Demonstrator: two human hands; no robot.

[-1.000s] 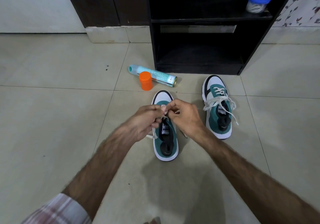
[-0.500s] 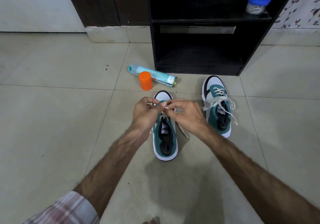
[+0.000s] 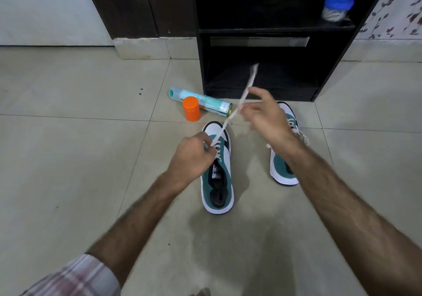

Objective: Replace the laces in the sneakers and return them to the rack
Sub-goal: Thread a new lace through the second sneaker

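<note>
A black rack (image 3: 274, 33) stands on the tiled floor (image 3: 68, 158), with 2 teal-and-white sneakers before it. The left sneaker (image 3: 218, 174) lies under the left hand (image 3: 191, 156), fingers curled at its eyelets. The right hand (image 3: 267, 115), blurred, pinches the white lace (image 3: 237, 108) drawn taut upward, above the right sneaker (image 3: 282, 170). A spray can (image 3: 205, 101) lies behind an orange cap (image 3: 191, 108).

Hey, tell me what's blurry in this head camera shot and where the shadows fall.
Head view: the right hand and the white lace it pulls are motion-blurred; the left hand on the near sneaker is sharper. Soft shadows of the arms lie on the tile floor below that sneaker. The rack interior is very dark. Wide-angle lens bends the tile lines.
</note>
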